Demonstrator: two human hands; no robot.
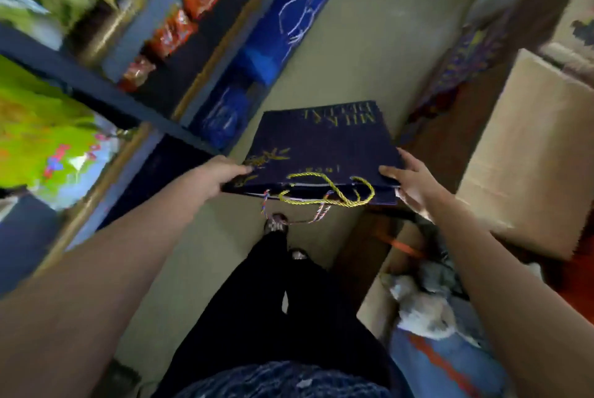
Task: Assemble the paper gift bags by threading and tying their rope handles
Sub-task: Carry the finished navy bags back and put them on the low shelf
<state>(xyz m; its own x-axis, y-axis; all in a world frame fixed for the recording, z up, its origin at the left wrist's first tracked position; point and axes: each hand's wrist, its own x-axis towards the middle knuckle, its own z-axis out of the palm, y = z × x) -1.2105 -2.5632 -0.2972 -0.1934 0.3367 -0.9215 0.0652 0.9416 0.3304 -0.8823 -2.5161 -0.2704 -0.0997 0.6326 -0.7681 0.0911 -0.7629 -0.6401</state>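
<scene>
holding the navy paper gift bag (321, 146) flat and level out in front of us, we stand in a narrow aisle, above the floor (369, 44) and beyond our shoes.

1. grip state. our left hand (229, 174) pinches the bag's left edge, thumb on top and the other fingers hidden beneath. our right hand (406, 180) grasps the right corner near the opening, thumb on top, fingers wrapped under.
2. work done. a yellow rope handle (328, 191) lies looped across the bag's open edge, so we judge at least 1 handle is threaded on this bag. motion blur prevents us from confirming the knots.
3. loose items. a multicoloured cord (318, 214) hangs from the opening toward the floor; we cannot tell whether it belongs to this bag.
4. work remaining. we judge this bag near complete, pending a knot check. blue bags (289, 27) with pale handles stand against the shelf unit (96, 82) on our left; cardboard boxes (527, 153) sit on our right. how many bags remain unassembled is not visible.
</scene>
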